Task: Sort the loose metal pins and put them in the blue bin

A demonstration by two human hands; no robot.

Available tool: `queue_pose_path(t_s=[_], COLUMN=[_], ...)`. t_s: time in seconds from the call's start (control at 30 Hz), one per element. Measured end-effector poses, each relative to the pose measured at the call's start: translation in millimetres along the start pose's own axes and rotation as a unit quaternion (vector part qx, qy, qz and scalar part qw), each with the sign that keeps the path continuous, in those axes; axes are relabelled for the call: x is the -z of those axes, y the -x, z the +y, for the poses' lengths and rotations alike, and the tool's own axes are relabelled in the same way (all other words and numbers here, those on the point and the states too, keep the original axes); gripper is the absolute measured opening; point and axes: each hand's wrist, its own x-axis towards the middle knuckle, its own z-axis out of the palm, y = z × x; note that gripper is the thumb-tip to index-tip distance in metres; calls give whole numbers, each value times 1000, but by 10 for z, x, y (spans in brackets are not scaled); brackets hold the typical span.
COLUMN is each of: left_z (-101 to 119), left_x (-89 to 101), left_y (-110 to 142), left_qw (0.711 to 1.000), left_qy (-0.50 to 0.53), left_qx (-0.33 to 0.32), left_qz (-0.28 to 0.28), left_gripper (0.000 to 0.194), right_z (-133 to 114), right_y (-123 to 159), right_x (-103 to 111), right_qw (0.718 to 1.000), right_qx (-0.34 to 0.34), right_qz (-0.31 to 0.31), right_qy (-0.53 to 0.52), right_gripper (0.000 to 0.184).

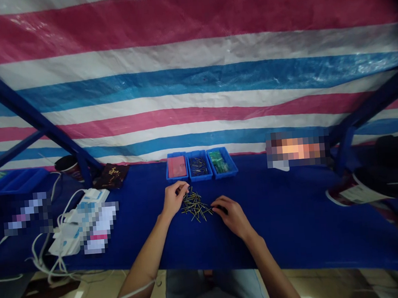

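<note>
A loose heap of thin brass-and-dark metal pins (195, 206) lies crossed on the blue table cover (287, 224). My left hand (173, 199) sits at the heap's upper left, fingertips drawn together just above the pins. What they pinch is too small to tell. My right hand (231, 216) rests at the heap's right edge, fingers curled down and holding nothing visible. Behind the heap stand several small blue trays: one holds a pink block (177, 167), the middle one dark pins (199, 166), the right one green pieces (219, 162).
White cables and a white power strip (79, 222) lie at the left, beside a long blue tray (15, 182), a dark pouch (113, 175) and a cup (65, 165). A dark bag (383, 166) sits at the right. A striped tarpaulin (194, 85) and blue metal struts stand behind.
</note>
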Motion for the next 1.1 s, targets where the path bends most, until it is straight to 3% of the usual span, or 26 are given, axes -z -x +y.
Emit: queue_pose_path(t_s=[0.23, 0.47, 0.7, 0.87, 1.1], left_z=[-7, 42, 102, 70, -7], left_x=[-2, -16, -22, -30, -26], left_y=[0, 32, 43, 27, 19], left_qw=[1000, 999, 992, 990, 993], left_qy=[1, -24, -44, -57, -55], left_qx=[3, -41, -103, -122, -103], left_qz=[-5, -10, -62, -50, -21], left_gripper=[30, 29, 23, 18, 18], right_z=[6, -169, -357, -408, -406], right_y=[-5, -53, -430, -671, -780], right_x=[-33, 63, 52, -52, -231], right_qw=[999, 999, 994, 991, 986], right_qx=[19, 19, 85, 129, 161], right_qz=[-5, 31, 62, 41, 43], right_qy=[44, -8, 4, 17, 13], right_gripper=[15, 15, 14, 12, 11])
